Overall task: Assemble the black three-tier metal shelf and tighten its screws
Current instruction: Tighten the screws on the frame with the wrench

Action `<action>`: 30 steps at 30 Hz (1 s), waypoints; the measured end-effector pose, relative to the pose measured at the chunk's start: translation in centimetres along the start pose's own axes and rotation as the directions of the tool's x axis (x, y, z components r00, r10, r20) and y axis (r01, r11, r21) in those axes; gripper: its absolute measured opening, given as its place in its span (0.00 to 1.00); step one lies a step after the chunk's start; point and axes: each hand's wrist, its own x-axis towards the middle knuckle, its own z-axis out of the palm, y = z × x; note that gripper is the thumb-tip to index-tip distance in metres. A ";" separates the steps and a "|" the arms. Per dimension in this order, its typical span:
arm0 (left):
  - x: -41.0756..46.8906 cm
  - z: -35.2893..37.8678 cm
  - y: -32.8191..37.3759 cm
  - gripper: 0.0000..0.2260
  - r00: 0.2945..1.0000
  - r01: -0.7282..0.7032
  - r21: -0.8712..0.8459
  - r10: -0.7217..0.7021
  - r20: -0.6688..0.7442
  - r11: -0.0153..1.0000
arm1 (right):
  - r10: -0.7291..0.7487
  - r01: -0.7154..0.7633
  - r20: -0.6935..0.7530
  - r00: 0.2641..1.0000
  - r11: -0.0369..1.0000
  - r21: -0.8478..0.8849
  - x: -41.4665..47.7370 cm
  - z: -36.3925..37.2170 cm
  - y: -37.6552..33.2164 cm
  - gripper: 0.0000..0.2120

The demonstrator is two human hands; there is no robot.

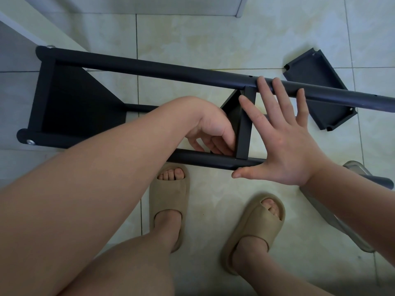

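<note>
The black metal shelf frame point(162, 70) lies on its side on the tiled floor, its poles running left to right. One tier panel point(72, 103) is fixed at the left end. A middle tier point(243, 133) stands between the poles. My left hand point(210, 133) curls around the left face of that middle tier, fingers down by the near pole point(192, 157). My right hand point(284, 137) is spread flat, fingers apart, against the right side of the tier and over the poles. A loose third tier panel point(320, 88) lies on the floor at the right.
Silver bolt heads show at the left pole ends point(50, 47) point(31, 142). My feet in beige slippers point(168, 201) point(256, 229) stand just in front of the frame. A clear plastic piece point(342, 221) lies at the right. A white wall base point(132, 5) runs along the back.
</note>
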 end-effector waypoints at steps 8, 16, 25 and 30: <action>0.2 0.1 0.1 0.14 0.998 -0.058 -0.019 0.057 -0.026 0.998 | 0.001 -0.001 -0.001 1.000 1.000 0.009 0.0 0.0 0.0 0.62; 0.5 0.3 -0.6 0.14 0.989 -0.147 -0.078 0.147 -0.008 0.986 | -0.004 0.004 -0.003 1.000 1.000 0.004 0.0 0.1 0.0 0.61; 0.9 0.6 -1.6 0.10 0.963 -0.269 -0.160 0.269 -0.019 0.950 | -0.002 0.002 -0.004 1.000 1.000 0.007 0.0 0.1 0.0 0.62; 0.8 0.2 -1.6 0.12 0.970 -0.237 -0.166 0.243 0.013 0.957 | -0.002 0.002 -0.001 1.000 1.000 0.004 0.0 0.1 0.0 0.62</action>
